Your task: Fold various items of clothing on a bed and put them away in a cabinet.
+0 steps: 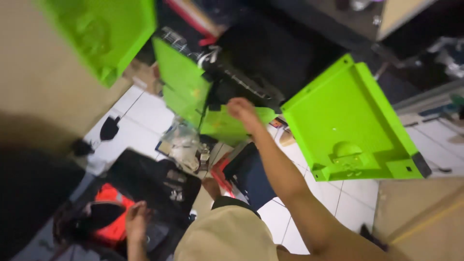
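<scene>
My right hand [243, 112] reaches forward and closes on the top edge of a small bright green plastic panel [223, 127] that hangs below a black machine [251, 72]. Left of it stands another green panel [181, 82], attached to the same machine. A large green tray-shaped cover [348, 128] with a raised rim and a round bump sits tilted just right of my forearm. My left hand [137, 220] is low at the left, fingers loosely apart, resting on a black and red bag [113, 212]. My knee in beige shorts [227, 237] is at the bottom.
A third green cover [104, 34] hangs at the top left, against a tan surface [43, 92]. A clear plastic bag of small parts [183, 142] and a dark blue box [251, 176] lie on the white tiled floor [140, 116]. Tan board [420, 217] at the right.
</scene>
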